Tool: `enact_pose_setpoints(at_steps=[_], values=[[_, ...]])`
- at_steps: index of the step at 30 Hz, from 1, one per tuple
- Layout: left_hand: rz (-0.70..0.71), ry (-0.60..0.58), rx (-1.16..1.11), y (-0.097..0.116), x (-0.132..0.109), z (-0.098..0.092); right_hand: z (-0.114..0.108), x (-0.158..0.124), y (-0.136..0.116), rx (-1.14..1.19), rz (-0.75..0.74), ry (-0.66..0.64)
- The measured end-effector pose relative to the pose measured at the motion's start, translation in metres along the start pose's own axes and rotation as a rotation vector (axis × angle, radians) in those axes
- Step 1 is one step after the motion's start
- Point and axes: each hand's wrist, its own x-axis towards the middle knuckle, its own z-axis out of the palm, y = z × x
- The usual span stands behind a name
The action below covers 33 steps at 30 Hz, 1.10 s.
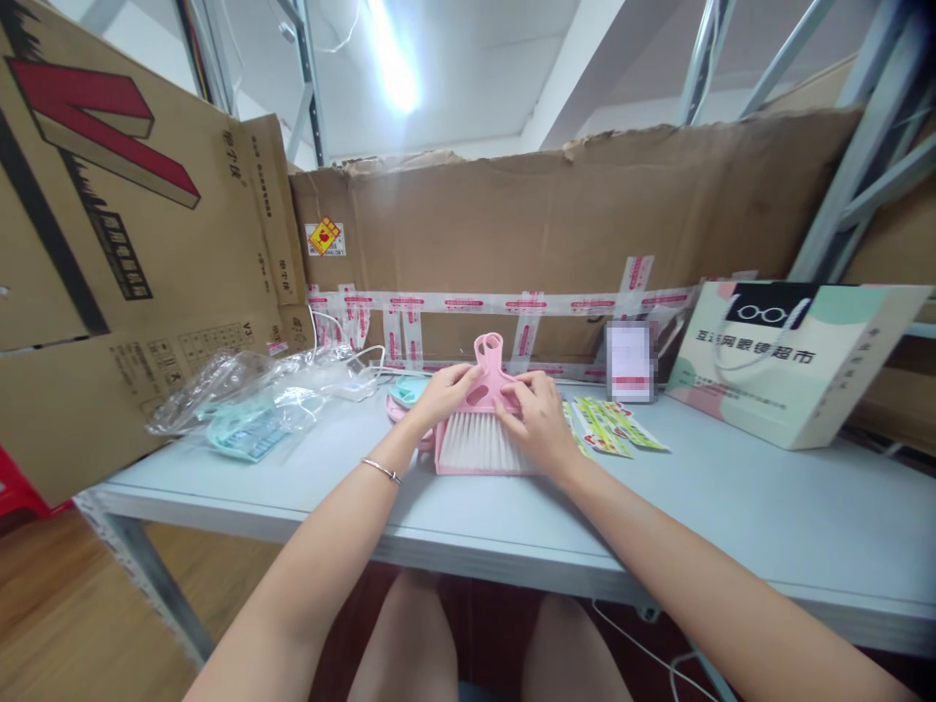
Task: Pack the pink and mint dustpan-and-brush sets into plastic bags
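Note:
A small pink hand brush point(483, 444) with white bristles stands at the middle of the table, bristles down, seated against a pink dustpan point(440, 464). Two looped handle ends show at its top. My left hand point(451, 390) is closed on the upper left of the brush, fingertips at the base of the handle. On the other side my right hand point(539, 419) grips the brush's right shoulder, thumb in front by the bristles. Just behind my left hand lie more pink and teal pieces, with a teal one point(407, 391) partly hidden.
Clear plastic bags point(292, 380) and a wrapped teal item point(245, 429) lie at left. Green packets point(606, 425) sit right of my hands, before a blurred upright phone-like screen point(630, 363). A paper bag point(775, 361) stands at right. Cardboard point(512, 224) walls the back.

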Motion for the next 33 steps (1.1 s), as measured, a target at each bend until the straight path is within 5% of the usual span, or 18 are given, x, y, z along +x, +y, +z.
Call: enact_pose_setpoints(at_steps=[14,18,22,25,33], values=[[0.071,-0.032,0.196,0.003,-0.004,0.003,0.004,0.001,0.007,-0.066,0.047,0.048],[0.08,-0.027,0.253,0.002,-0.005,0.002,0.002,0.005,0.016,0.18,0.219,0.034],[0.094,-0.026,0.306,0.002,-0.005,0.001,-0.004,0.01,0.019,0.605,0.513,-0.204],[0.106,-0.038,0.331,0.003,-0.005,0.0,-0.007,0.014,0.019,0.745,0.551,-0.327],[0.159,-0.121,0.355,0.009,-0.009,0.006,-0.018,0.021,0.024,0.995,0.77,-0.4]])
